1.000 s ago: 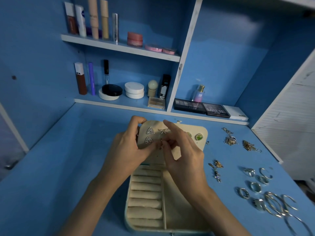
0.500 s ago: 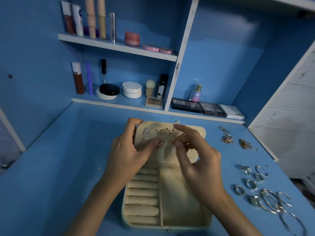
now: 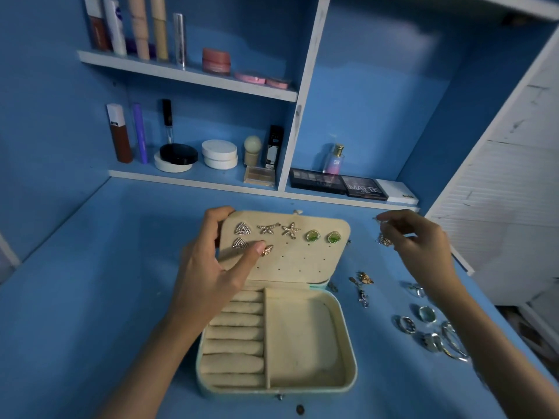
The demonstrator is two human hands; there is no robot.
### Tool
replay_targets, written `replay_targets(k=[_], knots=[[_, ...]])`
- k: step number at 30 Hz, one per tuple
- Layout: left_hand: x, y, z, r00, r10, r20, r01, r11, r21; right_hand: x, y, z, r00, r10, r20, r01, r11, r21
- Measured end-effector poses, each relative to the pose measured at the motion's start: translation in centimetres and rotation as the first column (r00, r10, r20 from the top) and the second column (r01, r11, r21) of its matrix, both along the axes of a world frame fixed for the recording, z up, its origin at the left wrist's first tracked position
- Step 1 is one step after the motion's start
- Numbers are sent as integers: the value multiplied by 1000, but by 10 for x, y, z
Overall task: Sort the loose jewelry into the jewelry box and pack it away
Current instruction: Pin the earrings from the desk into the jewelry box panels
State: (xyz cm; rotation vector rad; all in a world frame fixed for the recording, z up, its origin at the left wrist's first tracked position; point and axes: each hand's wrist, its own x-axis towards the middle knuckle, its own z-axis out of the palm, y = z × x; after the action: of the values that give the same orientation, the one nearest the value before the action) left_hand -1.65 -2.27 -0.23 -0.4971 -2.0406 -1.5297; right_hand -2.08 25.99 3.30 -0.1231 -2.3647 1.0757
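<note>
Jewelry box (image 3: 302,337) open mid-desk (image 3: 90,297); seven earrings (image 3: 312,236) pinned in lid (image 3: 302,261), ring rolls (image 3: 236,343) empty. L hand (image 3: 211,267) grips lid edge. R hand (image 3: 423,246) over gold pieces (image 3: 384,241), grip unclear; rings (image 3: 427,313) etc. loose.

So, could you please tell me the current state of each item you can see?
jewelry box, open on the table.
lid, raised, holding seven pinned earrings.
left hand, grips the lid's edge.
right hand, above loose earrings, grip unclear.
ring rolls, empty.
rings, loose on the table.

Fingers (image 3: 402,215) of the right hand (image 3: 423,246) half hide a blurred trinket (image 3: 384,241).
</note>
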Motion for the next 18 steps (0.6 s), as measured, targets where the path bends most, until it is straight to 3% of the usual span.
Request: replay_targets(k=[3, 9, 18], knots=[[0, -1, -1, 1000, 8, -6, -8, 1000, 4, -18, 19, -10, 992, 0, 130, -8, 998, 66], [2, 0, 2, 1000, 1, -22, -2, 1000, -8, -38, 25, -17, 925, 91, 368, -182, 959, 219], [-1, -1, 0, 1000, -4, -22, 4, 1000, 3, -43, 13, -26, 895, 241, 375, -364, 882, 300]])
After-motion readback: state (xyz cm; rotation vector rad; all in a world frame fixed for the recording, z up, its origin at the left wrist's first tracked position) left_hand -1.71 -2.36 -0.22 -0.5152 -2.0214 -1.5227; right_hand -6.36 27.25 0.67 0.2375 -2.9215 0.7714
